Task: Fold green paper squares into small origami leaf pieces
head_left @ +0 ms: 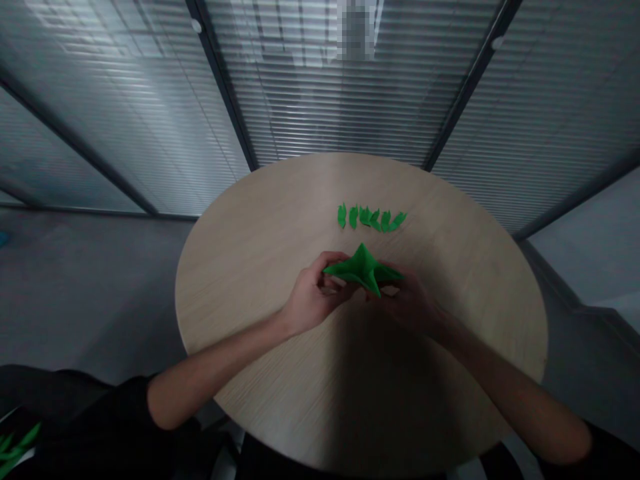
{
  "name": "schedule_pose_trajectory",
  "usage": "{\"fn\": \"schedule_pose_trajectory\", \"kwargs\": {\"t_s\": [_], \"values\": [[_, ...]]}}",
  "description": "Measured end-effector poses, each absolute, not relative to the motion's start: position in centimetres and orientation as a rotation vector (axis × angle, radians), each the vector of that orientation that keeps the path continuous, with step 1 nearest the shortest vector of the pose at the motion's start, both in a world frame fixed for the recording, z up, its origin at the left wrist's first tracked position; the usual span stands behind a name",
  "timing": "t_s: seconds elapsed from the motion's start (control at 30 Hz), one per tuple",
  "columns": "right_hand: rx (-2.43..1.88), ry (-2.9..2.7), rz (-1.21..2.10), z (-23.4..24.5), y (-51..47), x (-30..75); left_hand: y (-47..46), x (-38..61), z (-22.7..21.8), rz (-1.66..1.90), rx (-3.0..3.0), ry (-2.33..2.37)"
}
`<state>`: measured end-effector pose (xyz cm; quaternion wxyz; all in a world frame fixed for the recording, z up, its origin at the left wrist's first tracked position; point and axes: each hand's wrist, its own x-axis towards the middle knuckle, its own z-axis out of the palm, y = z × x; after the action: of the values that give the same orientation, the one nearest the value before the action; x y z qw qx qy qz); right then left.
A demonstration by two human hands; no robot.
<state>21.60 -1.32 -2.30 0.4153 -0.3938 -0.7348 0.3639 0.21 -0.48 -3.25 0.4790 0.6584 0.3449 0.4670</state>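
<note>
A green folded paper piece (364, 264), shaped like a four-pointed star, is held between both hands above the table. My left hand (320, 290) closes on its left side, with the fingers curled underneath. On the right side, my right hand (407, 300) grips it from below, its fingers partly hidden by the paper and shadow. Just beyond the hands, several small green folded paper pieces (370, 217) lie in a row on the tabletop.
The round wooden table (250, 267) stands against glass partitions with blinds (340, 113). Something green and leaf-like (17, 447) shows at the lower left, beside a dark sleeve. Grey floor (115, 287) surrounds the table.
</note>
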Motion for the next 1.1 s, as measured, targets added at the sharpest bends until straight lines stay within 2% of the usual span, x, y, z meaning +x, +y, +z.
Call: {"fn": "schedule_pose_trajectory", "kwargs": {"t_s": [0.2, 1.1], "values": [[-1.058, -1.708, 1.11, -2.24, -1.33, 21.33, -0.34, 0.4, -3.27, 1.06, 1.539, 0.901], [-1.078, -1.693, 1.101, -2.36, -1.46, 21.17, -0.45, 0.56, -3.34, 1.088, 1.516, 0.887]]}}
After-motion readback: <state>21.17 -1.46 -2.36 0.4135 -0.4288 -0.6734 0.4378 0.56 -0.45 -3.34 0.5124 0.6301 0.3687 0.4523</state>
